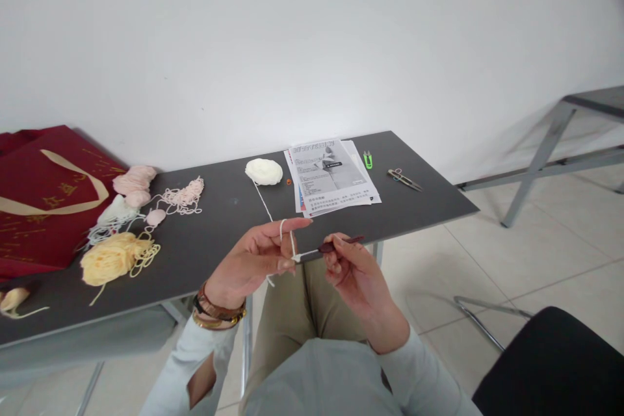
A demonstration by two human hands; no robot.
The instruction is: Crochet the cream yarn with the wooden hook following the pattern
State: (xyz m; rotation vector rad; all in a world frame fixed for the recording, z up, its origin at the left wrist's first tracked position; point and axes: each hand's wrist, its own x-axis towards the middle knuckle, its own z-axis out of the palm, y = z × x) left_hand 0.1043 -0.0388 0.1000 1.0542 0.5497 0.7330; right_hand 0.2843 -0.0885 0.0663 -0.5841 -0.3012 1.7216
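Observation:
My right hand grips a crochet hook by its dark reddish handle, its thin metal shaft pointing left. The tip meets a small bit of white stitching, which my left hand pinches between thumb and fingers. White yarn loops round the raised left index finger and runs back to a white yarn ball on the dark table. A short yarn tail hangs below the left hand. Exactly how the yarn sits on the hook's tip is too small to tell.
Printed sheets lie behind my hands, with green thread snips and scissors to their right. Leftward are pink yarn, yellow yarn and a red bag. A black chair stands at lower right.

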